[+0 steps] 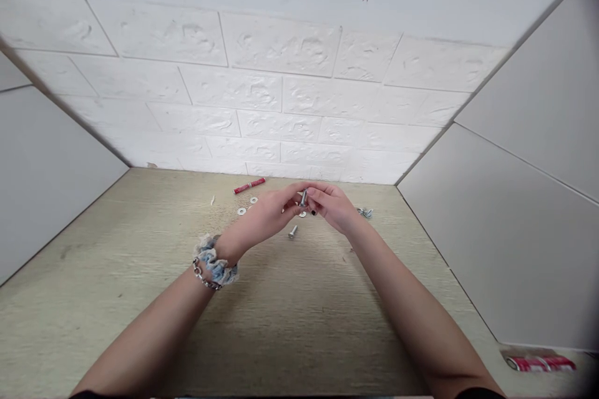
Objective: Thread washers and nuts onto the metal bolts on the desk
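A silver bolt (304,198) stands at a slant between the fingertips of both hands, just above the board. My left hand (274,209) has its thumb and fingers closed about its lower end. The bent fingers of my right hand (333,206) pinch the same bolt from the other side, thumb near its upper end. A second bolt (293,232) lies on the board just below the hands. Flat washers (241,212) lie left of my left hand, and another washer (302,214) shows partly beneath the fingers. Whether a nut or washer is on the held bolt is hidden.
Right of my right hand is a small heap of metal hardware (365,212). A red tube-shaped object (249,186) lies near the white brick-pattern wall (281,93). Red cylinders (541,363) sit at the lower right. Pale panels (515,212) flank the wooden board (299,324).
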Action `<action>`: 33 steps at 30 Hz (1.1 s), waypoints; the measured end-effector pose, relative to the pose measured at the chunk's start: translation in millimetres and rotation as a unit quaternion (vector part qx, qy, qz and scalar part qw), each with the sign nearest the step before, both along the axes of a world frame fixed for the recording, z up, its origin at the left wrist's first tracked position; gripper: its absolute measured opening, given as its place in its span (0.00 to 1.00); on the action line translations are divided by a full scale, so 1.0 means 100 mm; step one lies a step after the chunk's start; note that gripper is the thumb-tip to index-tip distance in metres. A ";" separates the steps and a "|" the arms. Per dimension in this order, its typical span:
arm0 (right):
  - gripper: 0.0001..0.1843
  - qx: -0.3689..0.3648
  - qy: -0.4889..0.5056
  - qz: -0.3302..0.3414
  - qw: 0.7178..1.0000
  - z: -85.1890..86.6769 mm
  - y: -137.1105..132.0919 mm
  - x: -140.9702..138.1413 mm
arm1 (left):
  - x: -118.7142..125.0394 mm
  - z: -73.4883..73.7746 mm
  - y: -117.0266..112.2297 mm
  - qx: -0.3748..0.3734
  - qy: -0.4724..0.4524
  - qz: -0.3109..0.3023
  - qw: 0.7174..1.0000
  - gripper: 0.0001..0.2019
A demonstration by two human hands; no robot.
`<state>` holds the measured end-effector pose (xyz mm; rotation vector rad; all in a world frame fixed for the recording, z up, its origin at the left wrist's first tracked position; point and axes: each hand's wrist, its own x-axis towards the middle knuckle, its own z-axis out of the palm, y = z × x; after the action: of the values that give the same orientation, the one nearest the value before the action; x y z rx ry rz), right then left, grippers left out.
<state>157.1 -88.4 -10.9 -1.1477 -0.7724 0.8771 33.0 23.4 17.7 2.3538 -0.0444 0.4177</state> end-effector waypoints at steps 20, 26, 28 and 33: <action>0.08 -0.004 -0.144 -0.046 0.988 0.15 -0.05 -0.06 | 0.01 -0.19 0.04 0.199 -0.126 0.049 0.971 0.24; 0.13 -0.003 -0.131 -0.036 0.991 0.12 -0.03 -0.06 | 0.00 -0.17 0.03 0.180 -0.116 0.043 0.976 0.22; 0.12 0.009 -0.124 -0.021 0.992 0.08 -0.02 -0.03 | 0.00 -0.14 0.02 0.163 -0.099 0.041 0.981 0.22; 0.10 0.020 -0.110 -0.020 0.994 0.05 -0.02 -0.01 | -0.02 -0.08 -0.01 0.115 -0.047 0.041 0.991 0.21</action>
<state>156.3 -90.4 -6.3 -1.2344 -0.9395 0.7060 31.3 22.5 9.3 2.5666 -0.0420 0.5905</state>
